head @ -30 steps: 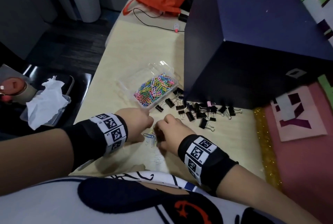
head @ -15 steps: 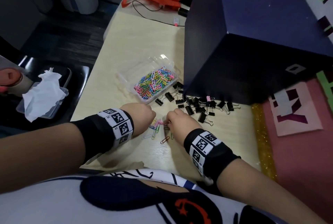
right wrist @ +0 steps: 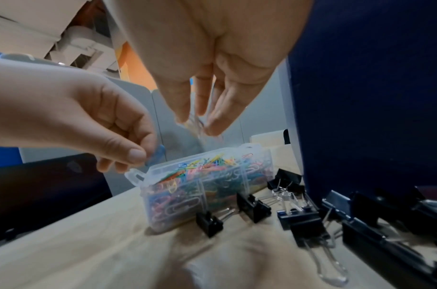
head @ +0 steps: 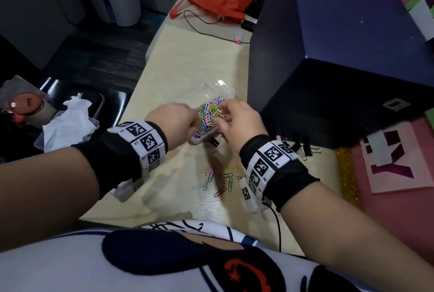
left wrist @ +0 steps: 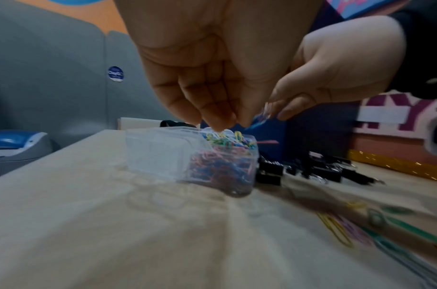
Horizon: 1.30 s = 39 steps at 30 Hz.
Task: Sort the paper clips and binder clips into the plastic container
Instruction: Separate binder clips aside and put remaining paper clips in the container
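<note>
A clear plastic container [head: 201,138] heaped with coloured paper clips stands mid-table. Both hands hover over it. My left hand [head: 194,125] pinches a blue paper clip [right wrist: 158,154] between thumb and finger above the container's latch tab [right wrist: 136,176]. My right hand [right wrist: 197,121] points its fingers down, fairly straight and parted, and blurred paper clips [right wrist: 207,136] drop from them. Several loose paper clips [head: 217,179] lie on the table near me. Black binder clips [right wrist: 252,207] are scattered right of the container [left wrist: 163,152] against the blue box.
A big dark blue box [head: 328,68] stands close on the right. An orange bag [head: 216,2] and a black cable [head: 204,24] lie at the far end. A tray with tissue [head: 68,122] sits off the table's left edge. A pink mat [head: 399,162] lies right.
Both hands have lifted from the loose paper clips near me and moved forward over the container, carrying clips. Fewer clips are hidden under the hands on the table.
</note>
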Tool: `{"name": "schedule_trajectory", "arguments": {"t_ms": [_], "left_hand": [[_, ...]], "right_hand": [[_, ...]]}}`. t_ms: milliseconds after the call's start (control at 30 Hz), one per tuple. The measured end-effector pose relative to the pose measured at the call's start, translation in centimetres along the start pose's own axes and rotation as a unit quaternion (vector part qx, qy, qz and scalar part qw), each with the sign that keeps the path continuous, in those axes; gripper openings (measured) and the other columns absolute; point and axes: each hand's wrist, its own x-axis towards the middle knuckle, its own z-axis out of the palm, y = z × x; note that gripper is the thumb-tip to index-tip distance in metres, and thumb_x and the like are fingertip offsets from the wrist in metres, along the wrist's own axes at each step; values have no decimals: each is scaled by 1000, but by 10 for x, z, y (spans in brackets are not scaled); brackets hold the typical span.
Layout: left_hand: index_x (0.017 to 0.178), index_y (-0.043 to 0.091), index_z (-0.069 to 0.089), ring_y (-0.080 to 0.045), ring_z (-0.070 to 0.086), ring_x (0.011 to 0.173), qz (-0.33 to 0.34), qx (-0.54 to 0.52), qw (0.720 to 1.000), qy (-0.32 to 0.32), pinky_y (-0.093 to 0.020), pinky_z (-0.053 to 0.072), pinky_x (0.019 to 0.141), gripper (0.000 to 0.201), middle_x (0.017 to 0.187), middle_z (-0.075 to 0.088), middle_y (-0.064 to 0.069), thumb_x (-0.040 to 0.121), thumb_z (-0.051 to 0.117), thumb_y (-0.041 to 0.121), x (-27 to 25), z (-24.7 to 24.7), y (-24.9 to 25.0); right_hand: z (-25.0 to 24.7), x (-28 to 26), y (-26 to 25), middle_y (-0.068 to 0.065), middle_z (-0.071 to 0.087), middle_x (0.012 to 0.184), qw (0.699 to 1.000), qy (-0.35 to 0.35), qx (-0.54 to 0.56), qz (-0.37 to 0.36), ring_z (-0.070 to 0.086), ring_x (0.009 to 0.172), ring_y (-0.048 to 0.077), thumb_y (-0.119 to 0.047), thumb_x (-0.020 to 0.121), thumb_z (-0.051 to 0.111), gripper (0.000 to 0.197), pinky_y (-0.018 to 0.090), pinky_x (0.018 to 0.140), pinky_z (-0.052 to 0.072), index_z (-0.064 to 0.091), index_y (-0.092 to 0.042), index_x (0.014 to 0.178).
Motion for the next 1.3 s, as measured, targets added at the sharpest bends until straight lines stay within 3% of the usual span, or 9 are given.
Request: {"name": "schedule_trajectory", "arguments": {"t_ms": [167,300,367,533,733,900,1033,1133,1300], "left_hand": [[106,23,64,-27,60,100,17,-12,1000,14,-36,49,83,20,106,61,-3,90,52,27,-1,3,5],[108,27,61,-21,58,105,88,40,992,-84,-32,49,82,22,112,58,4,91,48,32,-13,21,23],[116,27,56,-22,58,105,111,70,982,-138,-34,50,82,30,116,56,3,88,52,39,-16,31,28],[124,20,45,-24,55,105,126,107,963,-213,-39,51,83,68,117,47,-2,72,70,55,-16,52,33],[120,18,49,-26,56,105,96,90,972,-197,-36,48,81,40,115,51,-4,88,61,38,-11,54,29],[110,19,54,-28,59,98,87,85,976,-181,-38,51,81,20,109,58,-7,91,54,25,-11,56,14],[105,19,56,-28,61,93,84,86,978,-167,-41,53,80,18,103,61,-7,89,50,25,-12,57,15],[115,18,53,-27,59,98,95,75,977,-174,-38,52,81,40,109,59,-6,86,56,45,-15,56,27],[117,15,47,-28,58,97,106,89,975,-176,-37,50,77,65,109,49,-5,71,72,53,-17,60,46]], "right_hand": [[-8,-13,4,8,47,130,987,-102,-97,79,54,111,27,-31,89,61,41,32,93,42,50,-17,127],[-23,-42,6,10,57,122,907,-311,-266,102,57,106,26,-24,88,60,39,29,81,46,54,-10,124],[-23,-53,9,11,53,126,878,-351,-308,107,56,113,26,-17,89,59,44,29,83,48,48,-5,130],[4,-60,22,11,47,128,912,-315,-234,119,50,117,25,-8,88,58,43,32,92,46,45,-8,128],[24,-52,25,7,49,122,961,-220,-138,91,53,109,26,-9,88,47,41,35,92,46,48,-17,128],[25,-52,33,8,38,125,946,-245,-206,48,45,110,27,5,80,46,68,36,90,47,33,-19,142],[26,-56,41,4,48,117,951,-238,-194,27,52,110,25,-6,91,45,40,31,90,45,59,-25,124],[21,-60,43,5,47,121,965,-197,-154,80,56,105,24,-21,92,51,30,30,89,45,57,-22,122],[27,-77,36,5,33,123,953,-236,-170,85,52,109,28,-41,64,81,78,36,92,48,40,-19,127]]}}
